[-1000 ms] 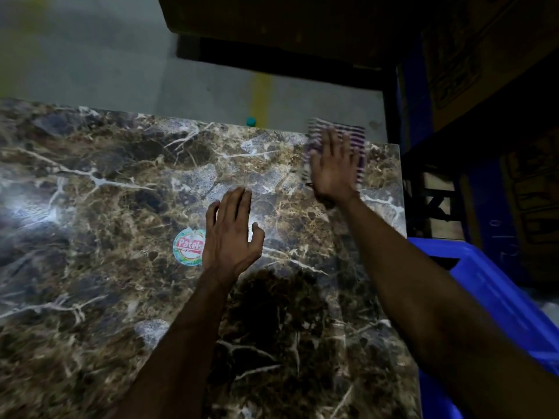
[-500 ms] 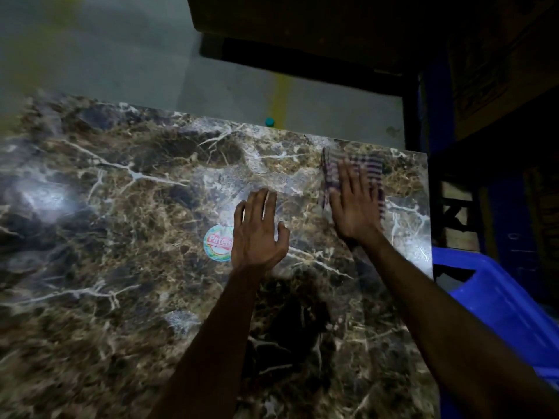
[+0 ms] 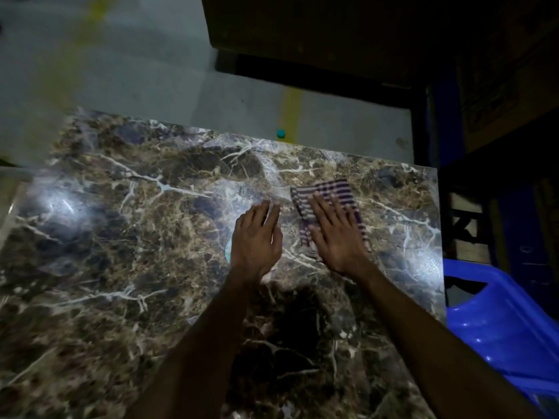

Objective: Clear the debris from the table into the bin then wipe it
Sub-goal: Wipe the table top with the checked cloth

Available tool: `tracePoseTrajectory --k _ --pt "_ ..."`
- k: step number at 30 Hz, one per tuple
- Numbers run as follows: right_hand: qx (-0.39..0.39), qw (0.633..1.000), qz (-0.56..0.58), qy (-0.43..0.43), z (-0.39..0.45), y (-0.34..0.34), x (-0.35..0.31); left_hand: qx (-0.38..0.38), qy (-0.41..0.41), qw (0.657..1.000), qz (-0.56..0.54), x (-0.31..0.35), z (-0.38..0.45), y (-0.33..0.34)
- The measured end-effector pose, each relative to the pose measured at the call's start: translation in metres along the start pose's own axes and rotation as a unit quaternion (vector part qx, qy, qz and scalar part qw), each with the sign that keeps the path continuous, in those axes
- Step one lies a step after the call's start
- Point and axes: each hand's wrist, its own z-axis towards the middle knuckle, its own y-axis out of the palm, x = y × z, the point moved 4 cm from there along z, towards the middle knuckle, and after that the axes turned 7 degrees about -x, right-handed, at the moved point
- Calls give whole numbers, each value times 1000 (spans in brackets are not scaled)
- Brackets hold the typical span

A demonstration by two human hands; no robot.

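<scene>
A brown marble-patterned table [image 3: 127, 267] fills most of the head view. My right hand [image 3: 335, 237] lies flat with straight fingers on a striped purple-and-white cloth [image 3: 329, 192], pressing it onto the table right of centre. My left hand [image 3: 255, 240] rests flat on the tabletop just left of the cloth, fingers straight, holding nothing. It covers most of a round sticker [image 3: 228, 251], only a sliver of which shows at its left edge. A blue plastic bin [image 3: 502, 325] stands beside the table's right edge.
Beyond the far table edge is grey floor with a yellow line [image 3: 292, 113] and a small teal cap [image 3: 281, 133]. Dark shelving and boxes [image 3: 499, 86] rise at the back right. Bright light glare sits on the table's left part.
My right hand has dragged the cloth from the far right corner toward me and leftward. The left hand has slid slightly left over the sticker. The view has shifted too.
</scene>
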Motion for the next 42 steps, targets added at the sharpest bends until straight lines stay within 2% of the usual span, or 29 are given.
tracePoseTrajectory --k 4,6,8,9,11,16,19,21,25,30,35,40,42 --pt "27 995 25 88 42 -21 19 10 129 992 -10 -37 10 -5" --pt "35 993 25 113 73 -29 16 25 96 995 -21 -42 9 -5" --pt "31 992 26 117 103 -35 2 43 -8 999 -15 -45 8 -8" --pt "32 993 22 109 117 -35 -9 53 -53 997 -21 -47 7 -12" --pt "39 996 17 78 133 -33 -35 57 -83 994 -30 -49 8 -15" --pt "20 999 1 -25 103 -5 -82 71 -71 994 -42 -49 10 -17" --pt "-1 997 -27 -69 53 11 -78 82 -61 993 -64 -54 13 -16" --pt "-7 998 -25 -50 33 10 -56 103 -45 992 -60 -55 13 -15" --pt "24 997 12 72 53 -9 -20 173 2 984 -47 -53 8 -14" --pt "41 993 16 112 131 -25 -41 244 -24 950 -194 -59 8 -19" --pt "28 998 14 49 155 -19 -110 241 -108 892 -367 -66 8 -34" --pt "17 999 -25 -14 130 11 -161 218 -147 874 -409 -73 7 -38" --pt "18 999 -35 -31 117 23 -169 198 -139 878 -413 -67 5 -45"
